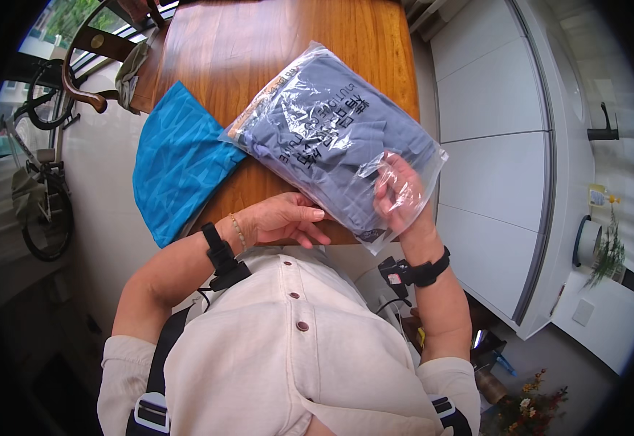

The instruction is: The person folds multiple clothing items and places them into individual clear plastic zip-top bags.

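Note:
A clear plastic garment bag (317,125) with dark printed writing lies on the wooden table (230,49), a folded grey-blue garment (374,136) inside it. My right hand (401,193) is inside the bag's near right end, seen through the plastic, its fingers curled beside the garment; whether they pinch anything is hard to tell. My left hand (290,220) is at the table's near edge, just left of the bag's lower side, palm partly turned up, fingers apart and holding nothing. A folded blue patterned fabric item (183,163) lies to the left, partly over the table's left edge.
A wooden chair (96,43) with a cloth on it stands at the table's far left. Beyond it, a bicycle (44,180) is near the window. White cabinets (491,131) run along the right side, with a counter, a black tap (603,128) and a plant (611,250).

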Tool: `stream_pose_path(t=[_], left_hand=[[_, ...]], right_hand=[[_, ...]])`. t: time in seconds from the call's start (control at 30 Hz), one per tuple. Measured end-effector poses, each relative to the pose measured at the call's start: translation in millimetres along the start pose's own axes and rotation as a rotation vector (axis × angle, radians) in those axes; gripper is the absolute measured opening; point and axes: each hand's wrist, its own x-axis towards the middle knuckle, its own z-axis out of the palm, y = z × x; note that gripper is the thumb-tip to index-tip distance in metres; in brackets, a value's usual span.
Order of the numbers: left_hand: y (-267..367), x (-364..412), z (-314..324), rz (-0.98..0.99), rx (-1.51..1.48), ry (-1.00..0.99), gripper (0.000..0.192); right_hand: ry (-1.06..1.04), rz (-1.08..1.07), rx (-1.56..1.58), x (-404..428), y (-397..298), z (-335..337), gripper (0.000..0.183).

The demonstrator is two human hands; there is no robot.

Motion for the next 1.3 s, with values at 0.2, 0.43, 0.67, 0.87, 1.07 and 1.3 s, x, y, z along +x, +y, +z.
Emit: stream_pose_path(t=[0.2, 0.43, 0.67, 0.87, 1.07, 1.3], left_hand=[[0.8, 6.6, 4.7, -0.017, 0.003, -0.088, 0.063], [-6.4, 14.2, 0.1, 0.07, -0.135, -0.215, 0.073], [-5.0, 15.3, -1.8, 0.089, -0.114, -0.232, 0.062], [-6.7, 15.4, -1.5, 0.092, -0.128, -0.222, 0.065], [-6.3, 15.1, -2.1, 0.109, -0.087, -0.234, 0.069], [-4.1, 13.5, -4.2, 0.088, -0.078, -0.228, 0.075]], right_hand=[[0.023, 0.023, -0.2, 7.9, -10.3, 9.3, 0.022], [-0.126, 0.193, -0.409, -33.5, -4.3, -21.5, 0.012], [-0.009, 0.285, -0.676, -43.6, -1.3, -11.9, 0.015], [0.025, 0.308, -0.331, -37.8, -14.1, -3.8, 0.025], [-0.029, -0.041, -0.678, -43.2, -6.6, -17.6, 0.017], [0.026, 0.038, -0.549, -53.8, 0.6, -20.8, 0.023]])
